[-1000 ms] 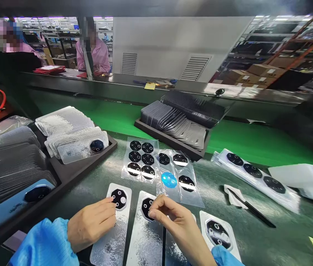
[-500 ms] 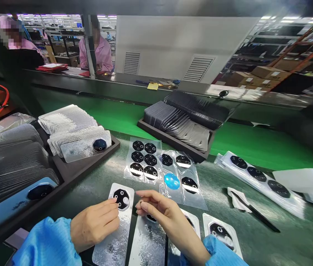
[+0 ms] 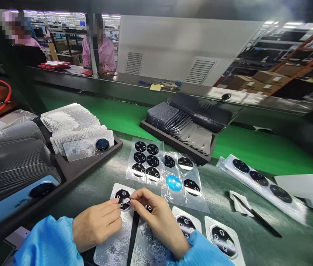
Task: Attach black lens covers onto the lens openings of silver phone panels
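Observation:
My left hand [image 3: 97,224] rests curled on the leftmost silver phone back cover [image 3: 114,240], its fingertip at the edge of the black octagonal camera plate [image 3: 122,197]. My right hand [image 3: 156,218] reaches over from the right and pinches at that same plate with thumb and forefinger; what it pinches is too small to make out. Under the right hand lies a second cover [image 3: 145,251], and two more covers [image 3: 185,224] [image 3: 223,240] lie to the right. Both sleeves are blue.
Clear film sheets [image 3: 148,160] with black octagonal stickers and a blue tab [image 3: 173,182] lie just beyond the hands. A black tray [image 3: 90,162] of stacked covers stands left, another tray [image 3: 173,142] behind. Tweezers on a white cloth [image 3: 242,205] lie right. Two people work across the green conveyor.
My right hand has moved left, from the second cover's camera plate to the leftmost cover's plate, and now pinches there. My left hand has stayed on the leftmost cover.

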`<state>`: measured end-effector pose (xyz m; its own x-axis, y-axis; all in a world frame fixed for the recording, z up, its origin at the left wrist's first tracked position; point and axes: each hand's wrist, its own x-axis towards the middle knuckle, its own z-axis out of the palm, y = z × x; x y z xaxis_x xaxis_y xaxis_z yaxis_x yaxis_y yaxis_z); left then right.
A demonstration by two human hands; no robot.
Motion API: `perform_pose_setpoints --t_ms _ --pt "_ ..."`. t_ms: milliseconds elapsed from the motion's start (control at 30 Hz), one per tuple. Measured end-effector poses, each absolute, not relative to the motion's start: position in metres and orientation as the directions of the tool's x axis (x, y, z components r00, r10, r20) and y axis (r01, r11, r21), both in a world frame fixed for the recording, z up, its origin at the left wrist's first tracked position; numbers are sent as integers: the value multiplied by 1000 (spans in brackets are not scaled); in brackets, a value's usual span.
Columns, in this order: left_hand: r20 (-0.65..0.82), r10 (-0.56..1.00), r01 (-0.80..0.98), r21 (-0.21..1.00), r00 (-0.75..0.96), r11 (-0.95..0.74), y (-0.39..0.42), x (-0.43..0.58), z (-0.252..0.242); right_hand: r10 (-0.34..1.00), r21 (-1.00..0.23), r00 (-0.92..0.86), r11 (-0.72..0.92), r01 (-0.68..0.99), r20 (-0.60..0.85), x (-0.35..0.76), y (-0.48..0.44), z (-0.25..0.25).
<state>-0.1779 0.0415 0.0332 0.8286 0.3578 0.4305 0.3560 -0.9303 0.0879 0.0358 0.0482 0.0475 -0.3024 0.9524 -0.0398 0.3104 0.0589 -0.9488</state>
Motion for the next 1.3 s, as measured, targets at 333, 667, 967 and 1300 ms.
perform_pose_setpoints --t_ms 333,667,967,1300 --pt "429 361 366 73 828 -928 41 -175 36 793 -452 -408 598 662 453 20 43 27" --pt "424 367 377 64 828 -924 41 -176 34 736 -304 -497 656 691 459 17 41 25" --pt "405 375 379 75 834 -922 42 -175 32 744 -298 -471 639 709 474 16 45 29" --pt "403 405 400 101 821 -911 41 -175 34 751 -280 -468 627 727 466 17 44 31"
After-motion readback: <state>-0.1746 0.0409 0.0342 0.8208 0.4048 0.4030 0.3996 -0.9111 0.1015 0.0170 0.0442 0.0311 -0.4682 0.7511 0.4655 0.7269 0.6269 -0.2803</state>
